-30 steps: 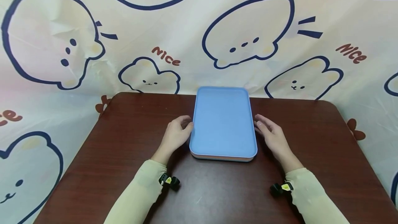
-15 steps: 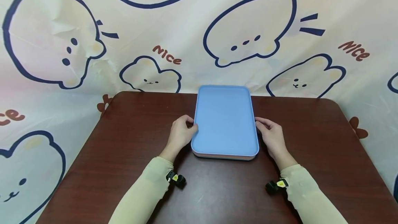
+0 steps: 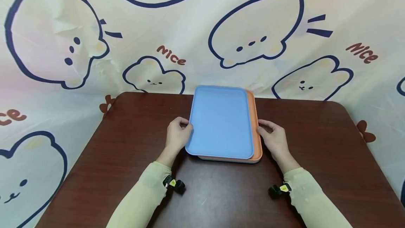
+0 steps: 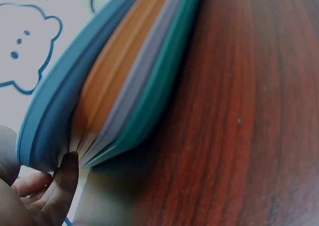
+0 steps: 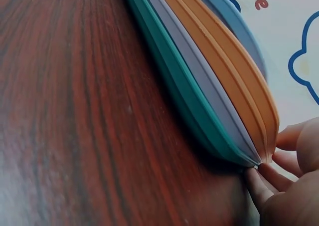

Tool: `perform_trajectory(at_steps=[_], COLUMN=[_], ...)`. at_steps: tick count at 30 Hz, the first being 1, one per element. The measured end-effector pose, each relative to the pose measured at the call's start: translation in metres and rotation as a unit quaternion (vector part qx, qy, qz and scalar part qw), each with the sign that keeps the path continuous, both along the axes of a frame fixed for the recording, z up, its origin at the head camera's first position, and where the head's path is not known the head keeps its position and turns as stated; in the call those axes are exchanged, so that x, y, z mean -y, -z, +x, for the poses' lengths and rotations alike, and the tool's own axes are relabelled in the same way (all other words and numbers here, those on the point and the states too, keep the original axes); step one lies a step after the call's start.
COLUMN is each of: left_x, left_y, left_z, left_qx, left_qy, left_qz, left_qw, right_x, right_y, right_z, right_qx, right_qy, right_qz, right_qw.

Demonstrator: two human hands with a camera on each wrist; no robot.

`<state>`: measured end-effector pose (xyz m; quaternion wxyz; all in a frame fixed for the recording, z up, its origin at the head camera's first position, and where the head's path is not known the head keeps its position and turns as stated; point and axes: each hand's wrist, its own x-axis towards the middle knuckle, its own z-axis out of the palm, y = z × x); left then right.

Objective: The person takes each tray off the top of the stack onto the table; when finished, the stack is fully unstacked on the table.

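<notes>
head: left grip [image 3: 178,134] pinches edge of blue tray [image 3: 221,122], table [image 3: 136,126] alongside.

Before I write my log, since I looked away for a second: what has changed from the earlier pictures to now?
The blue tray has slid to the person's left, baring a strip of the orange tray beneath. The left grip, beside the blue tray a second ago, now pinches its edge; the right grip has closed in and touches the orange tray's edge. The orange tray stays about where it was.

Brown table [image 3: 221,192] – cartoon-printed backdrop [image 3: 196,31]
</notes>
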<state>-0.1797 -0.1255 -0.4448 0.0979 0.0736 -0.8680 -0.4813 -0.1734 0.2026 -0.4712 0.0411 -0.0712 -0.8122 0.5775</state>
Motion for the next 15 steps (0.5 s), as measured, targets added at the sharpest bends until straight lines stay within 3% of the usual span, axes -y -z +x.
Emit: perform_trajectory(at_steps=[6,15], left_x=[0.009,0.036], left_y=[0.002,0.002], left_z=[0.002,0.004], left_qx=[0.038,0.005], left_qy=[-0.032,-0.065], left_qz=[0.104,0.146], left_qw=[0.9934,0.9872], right_x=[0.000,0.001], right_y=[0.000,-0.002], right_z=[0.000,-0.001], right_qx=[0.009,0.016], right_qy=[-0.004,-0.003], right_qz=[0.000,0.002], right_qw=[1.000,1.000])
